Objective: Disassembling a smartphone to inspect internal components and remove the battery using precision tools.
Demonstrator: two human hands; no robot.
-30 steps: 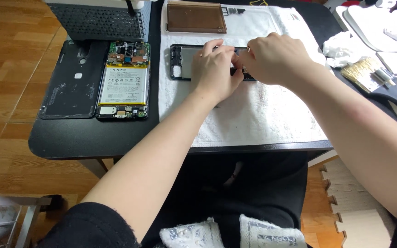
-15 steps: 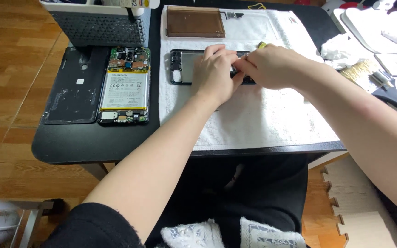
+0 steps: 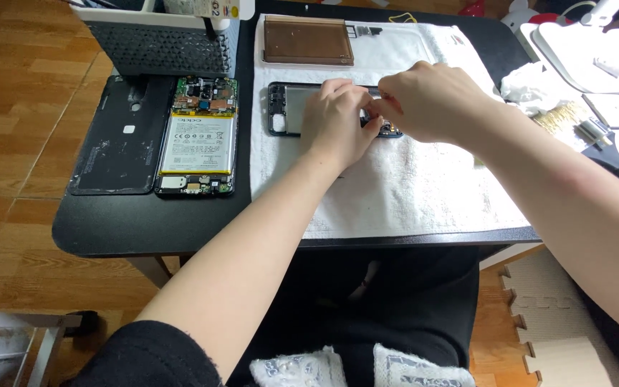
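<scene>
Both hands [image 3: 388, 115] hide most of the phone frame [image 3: 284, 107].

Both arms reach forward, bare from the elbow down. The left hand [image 3: 338, 122] lies palm down with its fingers curled. The right hand [image 3: 431, 100] comes in from the right side, fingers bent and pinched together. The two hands touch at the fingertips.

A black bench [image 3: 145, 226] stands on the wooden floor [image 3: 8, 93]. On it lie a white towel [image 3: 410, 193], an opened phone [image 3: 196, 136], a black back cover [image 3: 112, 136] and a grey mesh box [image 3: 159, 46].
</scene>
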